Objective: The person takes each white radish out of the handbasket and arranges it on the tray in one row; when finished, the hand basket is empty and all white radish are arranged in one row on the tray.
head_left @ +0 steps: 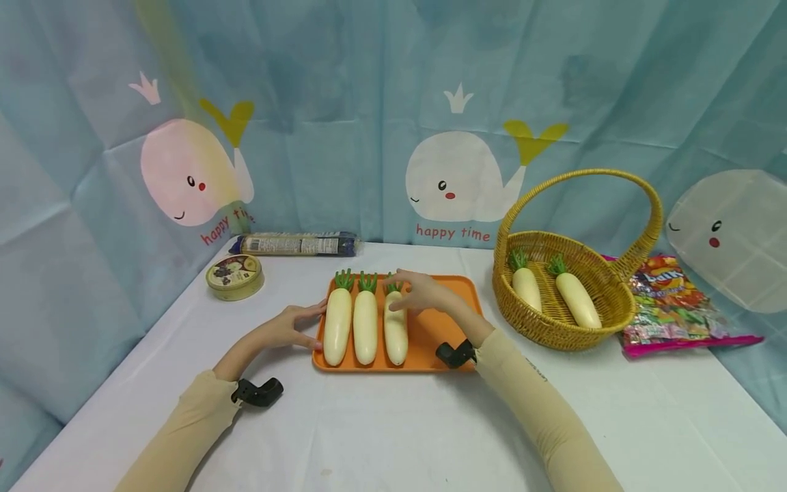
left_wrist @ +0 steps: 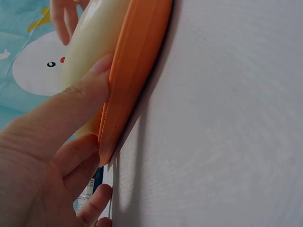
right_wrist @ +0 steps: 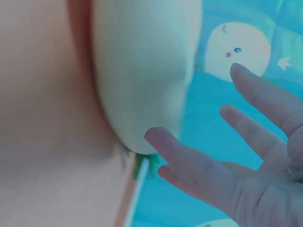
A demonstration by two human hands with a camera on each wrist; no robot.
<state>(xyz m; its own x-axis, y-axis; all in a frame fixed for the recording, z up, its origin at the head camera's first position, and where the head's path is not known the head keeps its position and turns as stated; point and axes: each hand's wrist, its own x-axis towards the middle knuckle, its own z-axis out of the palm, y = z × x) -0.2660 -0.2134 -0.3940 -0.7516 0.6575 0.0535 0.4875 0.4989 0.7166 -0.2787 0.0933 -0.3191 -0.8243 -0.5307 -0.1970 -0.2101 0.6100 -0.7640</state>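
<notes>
An orange tray [head_left: 424, 367] bears three white radishes with green tops: the left radish [head_left: 337, 328], the middle radish [head_left: 365, 329] and the right radish [head_left: 396, 335]. At the tray's left edge is my left hand [head_left: 284, 329], its thumb [left_wrist: 90, 87] and fingertips touching the rim beside the left radish. My right hand [head_left: 421, 290] hovers over the upper part of the right radish, partly hiding its leaves. In the right wrist view, the fingers [right_wrist: 189, 163] are spread apart, with nothing gripped, close to a radish [right_wrist: 147, 75].
To the right stands a wicker basket [head_left: 621, 307] with a tall handle, holding two more radishes [head_left: 578, 301]. Beside it lies a colourful candy bag [head_left: 670, 301]. A round tin [head_left: 235, 277] and a long dark packet [head_left: 298, 244] are at the back left, before a whale-print curtain [head_left: 344, 137].
</notes>
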